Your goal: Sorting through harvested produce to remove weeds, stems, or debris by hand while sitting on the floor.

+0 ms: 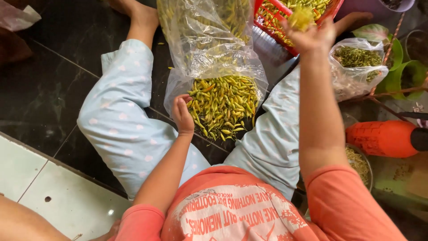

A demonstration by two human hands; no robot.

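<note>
We sit on the dark tiled floor [53, 89] with a clear plastic bag [209, 49] of small yellow-green chillies [223, 105] spread between our legs. Our left hand [182, 114] rests at the pile's 9 o'clock edge, fingers curled loosely at the bag's open mouth; whether it pinches a chilli we cannot tell. Our right hand [312, 35] is raised at 1 o'clock, clamped around a blurred clump of chillies [301, 18] over a red basket [267, 18]. A smaller bag of stems [356, 62] lies at 2 o'clock, an orange container [383, 138] at 3.
</note>
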